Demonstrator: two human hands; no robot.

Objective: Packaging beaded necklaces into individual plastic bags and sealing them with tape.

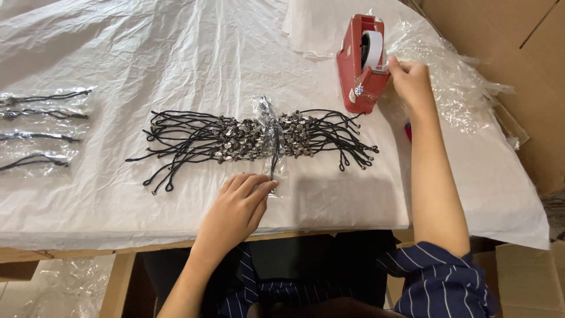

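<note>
A heap of black cord bracelets with metal beads [235, 138] lies across the middle of the white paper-covered table [176, 53]. A narrow clear plastic sleeve with one cord inside [271, 138] lies over the heap. My left hand [238, 206] presses flat on the near end of that sleeve with its fingertips. My right hand [409, 82] reaches to the red tape dispenser [359, 65] at the far right, with its fingers pinched on the end of the white tape at the cutter.
Several bagged bracelets [38, 132] lie in a column at the left edge. A pile of clear plastic bags [453, 76] lies right of the dispenser. Cardboard boxes [518, 53] stand at the right, and the table's front edge runs just before me.
</note>
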